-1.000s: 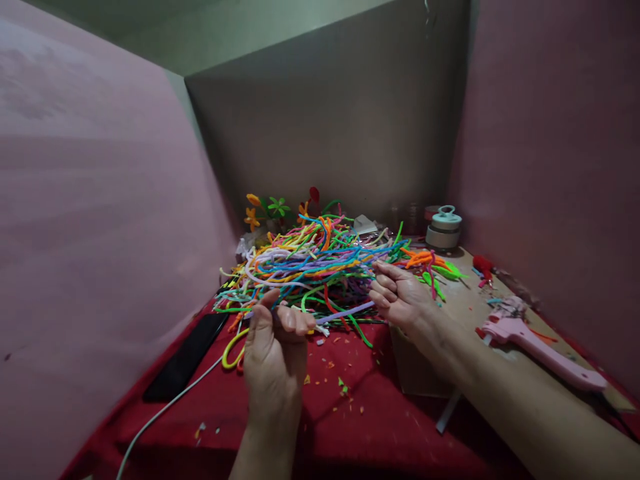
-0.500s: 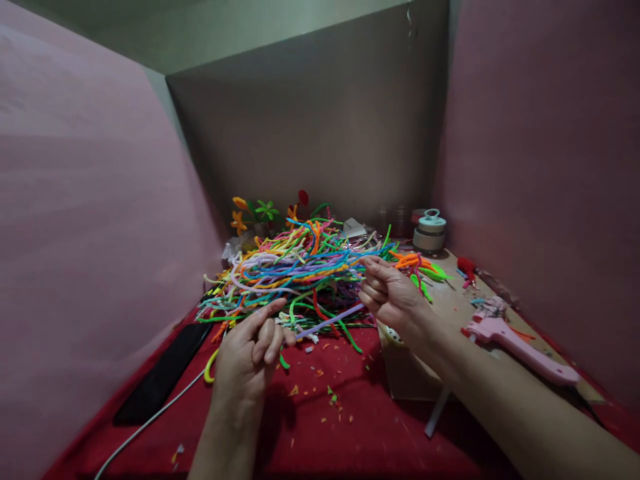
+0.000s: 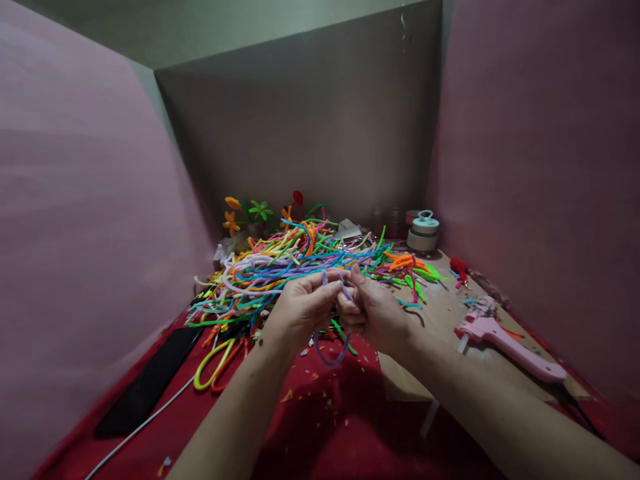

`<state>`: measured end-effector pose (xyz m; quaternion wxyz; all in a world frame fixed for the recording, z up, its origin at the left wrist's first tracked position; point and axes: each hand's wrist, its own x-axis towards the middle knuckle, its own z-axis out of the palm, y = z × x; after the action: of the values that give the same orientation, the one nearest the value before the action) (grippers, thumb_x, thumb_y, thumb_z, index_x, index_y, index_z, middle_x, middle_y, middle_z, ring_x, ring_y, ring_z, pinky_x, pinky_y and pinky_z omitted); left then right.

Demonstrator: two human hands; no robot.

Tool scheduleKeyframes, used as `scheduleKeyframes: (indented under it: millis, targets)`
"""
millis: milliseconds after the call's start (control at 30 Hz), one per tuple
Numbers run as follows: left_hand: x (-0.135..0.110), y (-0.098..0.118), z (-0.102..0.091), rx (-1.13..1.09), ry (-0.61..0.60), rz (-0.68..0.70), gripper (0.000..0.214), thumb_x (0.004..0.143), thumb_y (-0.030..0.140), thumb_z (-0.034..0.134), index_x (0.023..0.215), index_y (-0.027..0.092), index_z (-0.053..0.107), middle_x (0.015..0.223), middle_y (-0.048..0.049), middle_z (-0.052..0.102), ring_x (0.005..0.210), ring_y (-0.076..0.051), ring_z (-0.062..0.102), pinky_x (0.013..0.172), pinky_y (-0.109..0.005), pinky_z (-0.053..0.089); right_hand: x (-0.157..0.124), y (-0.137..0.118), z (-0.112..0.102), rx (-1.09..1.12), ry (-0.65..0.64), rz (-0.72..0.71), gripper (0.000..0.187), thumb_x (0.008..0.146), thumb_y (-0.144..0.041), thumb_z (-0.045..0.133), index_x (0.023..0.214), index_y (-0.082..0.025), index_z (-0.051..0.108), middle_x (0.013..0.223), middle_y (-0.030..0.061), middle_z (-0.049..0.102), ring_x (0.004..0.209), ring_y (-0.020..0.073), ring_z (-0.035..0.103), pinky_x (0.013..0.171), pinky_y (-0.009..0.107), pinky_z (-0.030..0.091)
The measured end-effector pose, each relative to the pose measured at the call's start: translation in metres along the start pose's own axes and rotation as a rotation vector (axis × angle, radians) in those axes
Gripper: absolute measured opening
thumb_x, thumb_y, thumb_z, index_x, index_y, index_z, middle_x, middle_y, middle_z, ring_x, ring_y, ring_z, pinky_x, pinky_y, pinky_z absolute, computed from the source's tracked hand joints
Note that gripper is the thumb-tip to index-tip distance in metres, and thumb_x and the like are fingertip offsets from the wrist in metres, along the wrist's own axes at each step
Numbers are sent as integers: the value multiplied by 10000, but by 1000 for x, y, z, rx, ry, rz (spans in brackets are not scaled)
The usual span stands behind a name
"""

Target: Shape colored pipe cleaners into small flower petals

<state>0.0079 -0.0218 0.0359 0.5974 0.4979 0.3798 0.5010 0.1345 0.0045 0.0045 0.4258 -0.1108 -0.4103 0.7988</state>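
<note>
A purple pipe cleaner (image 3: 332,362) is bent into a loop that hangs below my two hands. My left hand (image 3: 304,308) pinches it between thumb and fingers. Close beside it, my right hand (image 3: 373,305) has its fingers curled round the same pipe cleaner, and short purple bits stand up between the fingertips. The exact grip of each finger is partly hidden. Just behind the hands lies a big heap of multicoloured pipe cleaners (image 3: 270,263).
A pink glue gun (image 3: 515,350) lies on a board (image 3: 410,380) at the right. A black flat object (image 3: 150,383) and a white cable (image 3: 143,425) are at the left. Pipe-cleaner flowers (image 3: 260,210) and a lidded jar (image 3: 424,233) stand at the back. Scraps dot the red cloth (image 3: 300,440).
My hands have come together in the middle from being apart. The purple pipe cleaner, straight between them before, is now bent into a loop. A yellow and a red loop show more at the left.
</note>
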Motion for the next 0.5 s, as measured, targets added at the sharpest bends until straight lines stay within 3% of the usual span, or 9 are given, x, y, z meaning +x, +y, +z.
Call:
scheduleKeyframes:
  millis: [133, 233, 333, 433, 500]
  targets:
    - [6, -5, 4, 1, 4, 12, 221, 706, 299, 662, 792, 101, 612, 589, -21, 576, 436, -52, 446, 393, -150, 273, 0, 1, -1, -24, 19, 31, 312, 784, -515, 513, 864, -215, 487, 438, -107, 302, 378, 47, 113, 370, 172, 105]
    - [7, -6, 1, 7, 119, 65, 188, 705, 289, 661, 706, 121, 577, 480, 43, 470, 386, -32, 360, 376, -148, 236, 1, 3, -4, -31, 12, 15, 242, 778, -416, 560, 885, -207, 505, 472, -93, 367, 382, 45, 180, 380, 174, 132]
    - [7, -8, -4, 79, 259, 146, 198, 689, 275, 672, 630, 132, 548, 436, 85, 354, 368, -16, 247, 366, -154, 178, 2, 6, -6, -117, 44, 12, 183, 738, -314, 613, 745, -175, 495, 474, -90, 356, 380, 36, 194, 384, 182, 125]
    - [6, -11, -5, 219, 349, 223, 223, 666, 250, 681, 555, 122, 536, 458, 68, 386, 403, -22, 281, 377, -159, 189, 3, 9, -4, -329, 149, -28, 197, 743, -307, 592, 659, -174, 474, 451, -92, 292, 381, 46, 193, 393, 202, 148]
    - [7, -14, -5, 196, 386, 239, 233, 653, 231, 683, 532, 123, 515, 459, 66, 393, 412, -24, 295, 383, -154, 201, 1, 11, -1, -605, 241, -174, 190, 763, -296, 563, 639, -175, 487, 489, -61, 361, 428, 66, 281, 440, 218, 227]
